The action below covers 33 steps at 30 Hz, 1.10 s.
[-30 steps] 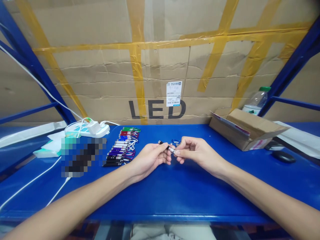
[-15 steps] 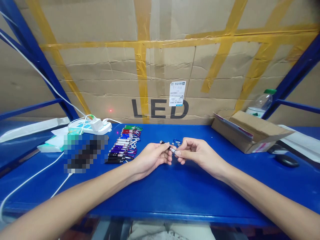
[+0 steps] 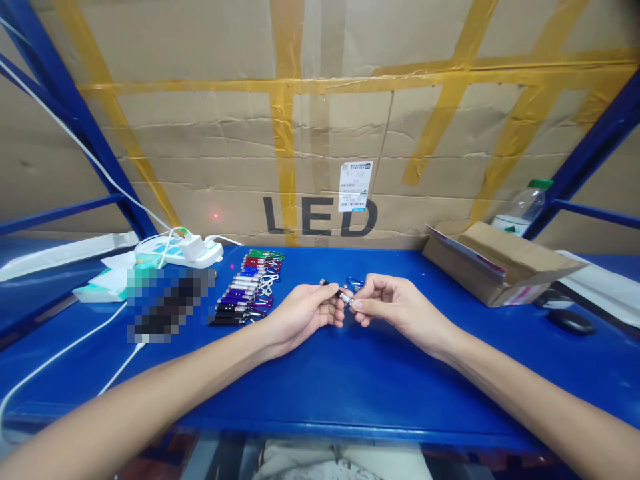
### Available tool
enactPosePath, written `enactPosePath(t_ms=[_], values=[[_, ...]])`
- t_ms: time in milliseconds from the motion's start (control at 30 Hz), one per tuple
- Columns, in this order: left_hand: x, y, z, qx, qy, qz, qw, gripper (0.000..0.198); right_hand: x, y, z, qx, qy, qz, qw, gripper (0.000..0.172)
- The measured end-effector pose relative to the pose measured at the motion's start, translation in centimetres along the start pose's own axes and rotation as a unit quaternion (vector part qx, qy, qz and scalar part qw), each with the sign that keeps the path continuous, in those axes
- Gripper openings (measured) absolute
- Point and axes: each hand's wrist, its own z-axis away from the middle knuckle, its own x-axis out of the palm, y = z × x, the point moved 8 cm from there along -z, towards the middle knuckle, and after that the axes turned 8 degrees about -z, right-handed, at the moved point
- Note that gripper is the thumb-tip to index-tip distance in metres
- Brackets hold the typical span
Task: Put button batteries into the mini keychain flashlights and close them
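Where the right hand [image 3: 384, 300] pinches, the slim black tube [image 3: 343, 296] is silvery.

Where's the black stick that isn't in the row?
In the head view, the black stick is near the middle, held by the left hand and right hand, right of the row of colourful sticks.

The left hand [image 3: 317, 310] holds what looks like a black penlight [image 3: 331, 287], partly covered by fingers; the right hand [image 3: 387, 301] pinches its silver end. From the hands, a blue carabiner [image 3: 355, 282] lies just beyond at twelve o'clock, a row of coloured penlights [image 3: 244, 283] at nine, a red dot [image 3: 215, 215] on the carton [image 3: 200, 140] at ten, a bottle [image 3: 525, 203] at two, a black mouse [image 3: 571, 321] at three.
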Motion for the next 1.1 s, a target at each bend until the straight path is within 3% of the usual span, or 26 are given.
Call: enactPosePath(t_ms=[533, 800, 1100], values=[[-0.6, 0.6, 0.0, -0.027, -0.011, 0.009, 1.000, 0.017, -0.3, -0.9, 0.1, -0.033, -0.003, 0.033, 0.999, 0.043], [-1.1, 1.2, 0.0, 0.007, -0.033, -0.070, 0.997, 0.037, -0.4, -1.7, 0.4, -0.116, -0.004, 0.131, 0.985, 0.033], [-1.3, 1.2, 0.0, 0.021, -0.044, -0.127, 0.991, 0.045, 0.2, -2.4, 1.0, -0.169, -0.017, 0.200, 0.965, 0.020]])
